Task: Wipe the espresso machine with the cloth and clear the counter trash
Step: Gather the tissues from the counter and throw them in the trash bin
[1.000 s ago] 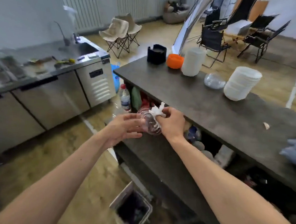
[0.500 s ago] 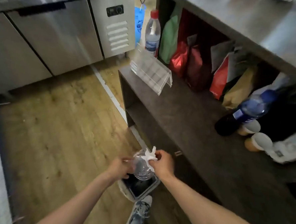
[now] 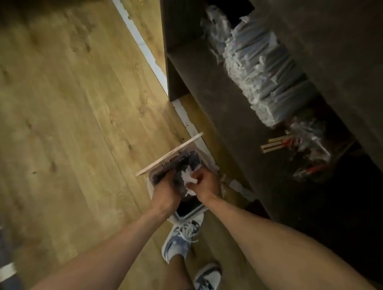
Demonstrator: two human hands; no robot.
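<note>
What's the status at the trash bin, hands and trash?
Left hand and right hand both down in the open bin. Right fingers closed on white crumpled tissue. Lid up, nothing blocking.

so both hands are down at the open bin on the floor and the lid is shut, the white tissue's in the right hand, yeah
Not quite: the lid is not shut. The head view shows it flipped up and standing open at the far edge of the bin. The rest holds: both the left hand and the right hand are down at the bin on the floor, and the white tissue is in the right hand.
</note>
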